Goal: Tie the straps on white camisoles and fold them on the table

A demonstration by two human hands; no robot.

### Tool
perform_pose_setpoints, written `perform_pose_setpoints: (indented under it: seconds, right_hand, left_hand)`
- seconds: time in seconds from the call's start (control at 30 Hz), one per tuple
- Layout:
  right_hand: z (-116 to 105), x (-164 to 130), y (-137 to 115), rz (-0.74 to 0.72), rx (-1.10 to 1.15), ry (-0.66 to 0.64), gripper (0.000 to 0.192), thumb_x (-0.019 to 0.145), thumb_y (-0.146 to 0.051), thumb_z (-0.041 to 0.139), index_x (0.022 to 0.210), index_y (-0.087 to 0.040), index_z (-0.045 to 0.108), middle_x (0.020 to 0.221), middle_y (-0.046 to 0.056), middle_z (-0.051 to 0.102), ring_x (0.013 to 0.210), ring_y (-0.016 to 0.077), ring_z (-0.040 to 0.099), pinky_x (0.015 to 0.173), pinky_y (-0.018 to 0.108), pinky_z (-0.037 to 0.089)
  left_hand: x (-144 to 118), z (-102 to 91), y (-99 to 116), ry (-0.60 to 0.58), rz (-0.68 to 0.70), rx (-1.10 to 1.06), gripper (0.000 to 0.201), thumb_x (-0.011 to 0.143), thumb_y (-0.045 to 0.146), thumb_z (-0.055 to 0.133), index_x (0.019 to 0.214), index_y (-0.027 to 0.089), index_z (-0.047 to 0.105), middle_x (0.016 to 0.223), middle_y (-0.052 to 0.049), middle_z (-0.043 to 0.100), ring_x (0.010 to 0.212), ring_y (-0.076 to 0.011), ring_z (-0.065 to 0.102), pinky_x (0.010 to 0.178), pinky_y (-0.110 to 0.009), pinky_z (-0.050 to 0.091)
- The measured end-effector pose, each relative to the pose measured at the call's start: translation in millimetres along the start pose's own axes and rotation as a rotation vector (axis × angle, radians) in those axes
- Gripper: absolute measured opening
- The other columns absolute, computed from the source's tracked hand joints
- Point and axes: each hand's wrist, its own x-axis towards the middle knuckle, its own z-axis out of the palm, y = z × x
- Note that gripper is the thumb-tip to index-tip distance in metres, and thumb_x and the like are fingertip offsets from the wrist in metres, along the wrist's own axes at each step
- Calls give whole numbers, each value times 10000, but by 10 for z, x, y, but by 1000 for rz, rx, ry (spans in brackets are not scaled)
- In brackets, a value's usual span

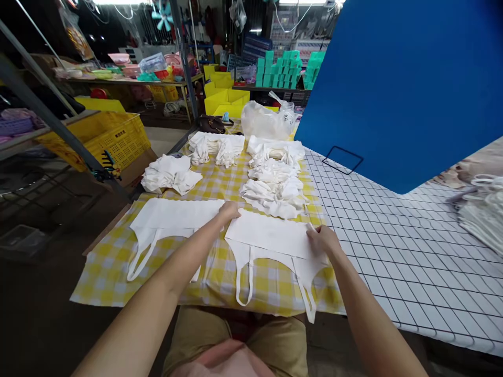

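In the head view, a white top lies near the front edge of the yellow-checked surface, its long axis running left to right and dipping slightly rightward, straps pointing toward the person. The left hand pinches its far left corner; the right hand grips its right end. Beyond stand yellow bins and stacked green boxes; a blue panel looms at right.

A table draped in yellow-and-white checked cloth carries two flat white strapped fabric garments side by side near its front edge. Behind them lie a crumpled white fabric heap, two groups of bunched white garments, a translucent plastic bag and a dark brown bag.
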Motion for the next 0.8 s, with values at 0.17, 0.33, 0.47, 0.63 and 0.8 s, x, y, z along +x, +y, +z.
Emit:
perform_pose_setpoints:
  seconds: [0.17, 0.33, 0.47, 0.63, 0.8]
  right_hand:
    - [-29, -42, 40, -6, 154, -50, 91, 641, -174, 544, 729, -156, 559, 739, 75, 627, 708, 197, 582, 547, 256, 392]
    - [-267, -118, 97, -21, 379, -199, 133, 669, -230, 600, 763, -136, 592, 717, 50, 650, 641, 161, 603, 568, 253, 458]
    - [-638, -152, -53, -86, 707, -98, 176, 610, -225, 681, 737, -141, 592, 759, 50, 643, 694, 168, 597, 635, 283, 479]
    - [-1061, -400, -149, -420, 653, 232, 210, 622, -353, 679, 741, -197, 604, 823, 44, 608, 792, 204, 570, 656, 334, 475]
    - [-750, -715, 269, -655, 363, 203, 123, 655, -330, 630, 709, -221, 611, 943, 74, 602, 912, 244, 564, 718, 366, 482]
  left_hand:
    - [-94, -72, 14, -7, -17, -71, 119, 554, 98, 576, 540, 165, 479, 519, 25, 483, 584, -152, 521, 520, -224, 347]
    - [-283, -236, 47, 96, 120, -228, 177, 644, 140, 509, 553, 180, 363, 519, 64, 337, 513, -87, 367, 473, -203, 253]
    - [-286, -596, 170, 257, 235, -359, 222, 707, 181, 494, 579, 182, 312, 554, 65, 298, 538, -75, 330, 503, -189, 254]
    - [-457, -990, 257, 463, 462, -618, 151, 746, 205, 525, 668, 177, 399, 584, 62, 417, 553, -69, 419, 545, -172, 335]
    - [-949, -610, -72, 312, 548, -334, 306, 750, 95, 469, 1015, 197, 584, 1026, -21, 657, 998, -163, 574, 865, -306, 429]
